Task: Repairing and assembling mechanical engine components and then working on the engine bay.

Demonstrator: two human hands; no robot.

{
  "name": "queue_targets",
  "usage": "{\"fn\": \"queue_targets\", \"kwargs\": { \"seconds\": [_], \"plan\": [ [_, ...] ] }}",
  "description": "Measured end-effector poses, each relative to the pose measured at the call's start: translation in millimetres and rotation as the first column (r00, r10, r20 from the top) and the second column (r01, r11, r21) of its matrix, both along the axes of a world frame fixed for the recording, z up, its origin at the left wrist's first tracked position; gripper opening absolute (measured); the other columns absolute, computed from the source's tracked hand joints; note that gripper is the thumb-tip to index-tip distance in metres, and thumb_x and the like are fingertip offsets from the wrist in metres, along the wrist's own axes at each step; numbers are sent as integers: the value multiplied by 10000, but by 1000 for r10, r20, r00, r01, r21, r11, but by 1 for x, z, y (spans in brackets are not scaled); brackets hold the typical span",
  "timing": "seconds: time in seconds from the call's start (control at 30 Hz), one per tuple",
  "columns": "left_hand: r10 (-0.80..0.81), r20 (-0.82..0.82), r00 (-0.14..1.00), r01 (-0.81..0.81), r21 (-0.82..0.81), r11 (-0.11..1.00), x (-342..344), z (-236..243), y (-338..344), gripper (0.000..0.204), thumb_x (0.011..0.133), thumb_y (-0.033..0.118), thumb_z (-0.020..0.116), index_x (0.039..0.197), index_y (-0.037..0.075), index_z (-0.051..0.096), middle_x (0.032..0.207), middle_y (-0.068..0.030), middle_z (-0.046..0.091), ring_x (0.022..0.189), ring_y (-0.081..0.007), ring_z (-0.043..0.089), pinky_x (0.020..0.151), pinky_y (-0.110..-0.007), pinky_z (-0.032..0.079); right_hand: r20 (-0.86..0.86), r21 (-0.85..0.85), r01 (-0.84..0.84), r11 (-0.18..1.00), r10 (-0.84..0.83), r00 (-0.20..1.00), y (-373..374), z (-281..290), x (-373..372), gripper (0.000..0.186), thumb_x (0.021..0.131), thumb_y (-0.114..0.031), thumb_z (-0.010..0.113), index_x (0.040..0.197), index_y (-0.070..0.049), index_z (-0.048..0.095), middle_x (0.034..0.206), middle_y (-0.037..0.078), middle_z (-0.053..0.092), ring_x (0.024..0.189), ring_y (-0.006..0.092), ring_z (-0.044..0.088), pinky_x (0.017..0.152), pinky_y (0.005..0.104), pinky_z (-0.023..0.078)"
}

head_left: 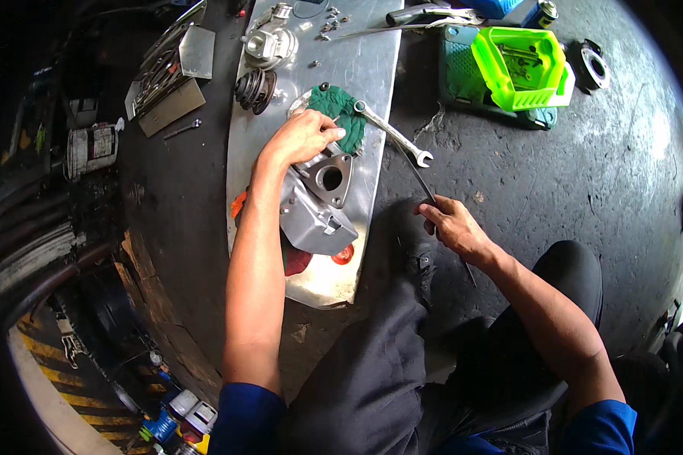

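My left hand [305,138] is closed above the grey metal housing [320,224], near its flange with a round hole [332,179]. Something small shows at its fingertips, too small to name. My right hand [454,225], off the plate's right side, is wrapped round a thin dark metal rod [421,179], which slants up toward the plate and sticks out below the fist. A combination wrench [393,135] crosses the plate's right edge, its ring end over a green cloth [340,105] and its jaw end past the edge, close to the rod.
The housing rests on a metal plate [360,68], with a round silver part [269,45], a dark pulley [256,91] and several bolts [331,24]. Right of it, a bright green tray [505,38] sits on a dark case [457,68]. A tool box [167,106] lies left.
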State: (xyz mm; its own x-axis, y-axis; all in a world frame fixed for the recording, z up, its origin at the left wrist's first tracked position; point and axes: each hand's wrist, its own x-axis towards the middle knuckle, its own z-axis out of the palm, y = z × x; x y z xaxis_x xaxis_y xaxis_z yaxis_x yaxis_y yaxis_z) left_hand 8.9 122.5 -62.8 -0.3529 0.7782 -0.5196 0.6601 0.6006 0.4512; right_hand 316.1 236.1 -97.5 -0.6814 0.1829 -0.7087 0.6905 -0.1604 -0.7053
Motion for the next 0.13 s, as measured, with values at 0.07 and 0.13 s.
{"fn": "queue_targets", "kwargs": {
  "seconds": [0.07, 0.13],
  "plan": [
    [-8, 0, 1000, 8, 6, 1000, 0, 0, 1, 454, 908, 368, 646, 1022, -67, 705, 926, -267, 697, 903, -382, 679, 837, -446, 496, -44, -14, 2, 1000, -3, 999, 0, -1, 2, 386, 1016, -326, 529, 1012, 36, 663, 720, 70, 607, 681, 139, 546, 649, 335, 448],
    [-1, -26, 1000, 1, -5, 1000, 1, 0, 1, 452, 901, 370, 654, 1026, -61, 707, 923, -267, 697, 905, -385, 679, 839, -447, 495, -49, -2, -17, 1000, 17, 999, 1, -2, 2, 394, 1013, -330, 531, 1007, 40, 665, 720, 76, 615, 689, 142, 558, 658, 337, 453]
  ]
}}
